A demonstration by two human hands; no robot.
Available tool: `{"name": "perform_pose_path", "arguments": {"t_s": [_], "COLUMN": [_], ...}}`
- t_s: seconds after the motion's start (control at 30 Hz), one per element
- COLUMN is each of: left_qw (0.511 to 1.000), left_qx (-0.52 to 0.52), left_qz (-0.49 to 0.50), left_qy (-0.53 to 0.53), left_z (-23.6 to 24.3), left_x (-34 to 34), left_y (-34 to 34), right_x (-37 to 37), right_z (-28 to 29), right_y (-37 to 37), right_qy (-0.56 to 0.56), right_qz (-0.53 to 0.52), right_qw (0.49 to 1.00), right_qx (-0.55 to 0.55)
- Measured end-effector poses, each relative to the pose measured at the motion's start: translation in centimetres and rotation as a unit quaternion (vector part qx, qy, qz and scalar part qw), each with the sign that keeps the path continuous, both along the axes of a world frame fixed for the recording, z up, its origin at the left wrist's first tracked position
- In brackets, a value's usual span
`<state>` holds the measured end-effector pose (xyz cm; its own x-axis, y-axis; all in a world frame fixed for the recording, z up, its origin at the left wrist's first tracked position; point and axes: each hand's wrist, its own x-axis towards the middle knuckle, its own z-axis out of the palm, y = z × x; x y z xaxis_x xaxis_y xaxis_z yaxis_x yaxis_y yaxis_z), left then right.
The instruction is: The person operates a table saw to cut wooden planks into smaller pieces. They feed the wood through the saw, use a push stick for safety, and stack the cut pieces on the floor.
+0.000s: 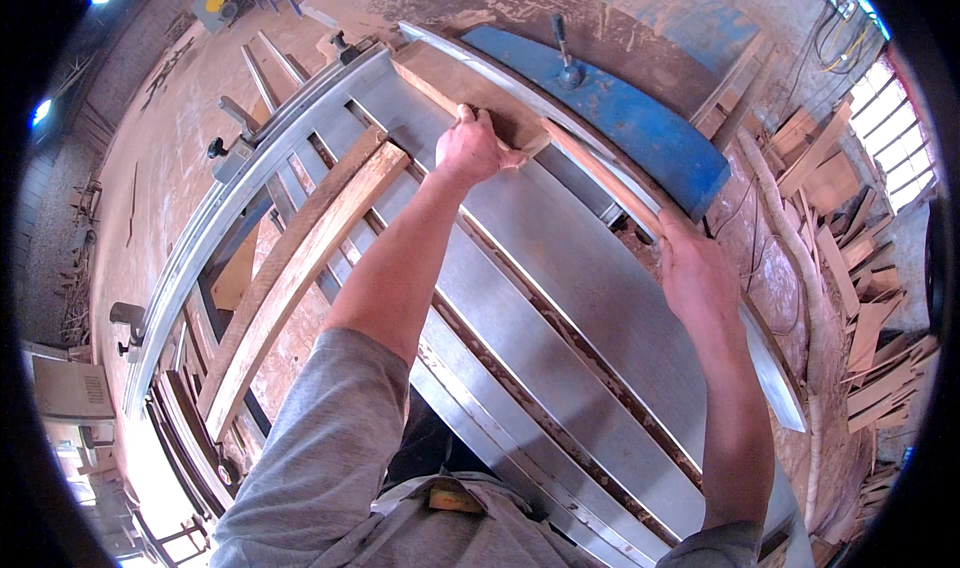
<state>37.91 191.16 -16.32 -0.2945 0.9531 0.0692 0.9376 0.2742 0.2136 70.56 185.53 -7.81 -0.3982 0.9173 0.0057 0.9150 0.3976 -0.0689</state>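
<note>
My left hand (pixel 473 148) presses down on the end of a brown wooden board (pixel 440 76) that lies on the grey steel table of a sliding saw (pixel 560 258). My right hand (pixel 697 273) grips a thin wooden strip (pixel 600 173) that runs along the metal fence (pixel 500 68), beside the blue guard cover (pixel 630 118). The strip reaches from my right hand up toward the board under my left hand. Both forearms stretch out over the table.
A long pale plank (pixel 300 268) lies across the sliding carriage rails (pixel 220 218) at the left. Offcuts and scrap wood (pixel 860 268) are piled on the floor at the right. A thin branch-like stick (pixel 810 298) runs along the machine's right side. Sawdust covers the floor.
</note>
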Motion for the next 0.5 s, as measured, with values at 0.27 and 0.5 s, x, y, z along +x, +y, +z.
{"name": "perform_pose_path", "arguments": {"t_s": [0.27, 0.5], "left_qw": [1.0, 1.0], "left_qx": [0.0, 0.003], "left_qz": [-0.004, -0.007], "left_qy": [-0.001, 0.01], "left_z": [-0.5, -0.6], "left_x": [-1.3, -2.1], "left_y": [0.5, 0.8], "right_x": [-1.0, -1.8], "right_z": [-0.1, -0.3], "right_y": [0.5, 0.9], "right_qy": [0.008, 0.002], "right_qz": [-0.006, -0.007], "right_qw": [1.0, 1.0], "right_qx": [-0.004, -0.006]}}
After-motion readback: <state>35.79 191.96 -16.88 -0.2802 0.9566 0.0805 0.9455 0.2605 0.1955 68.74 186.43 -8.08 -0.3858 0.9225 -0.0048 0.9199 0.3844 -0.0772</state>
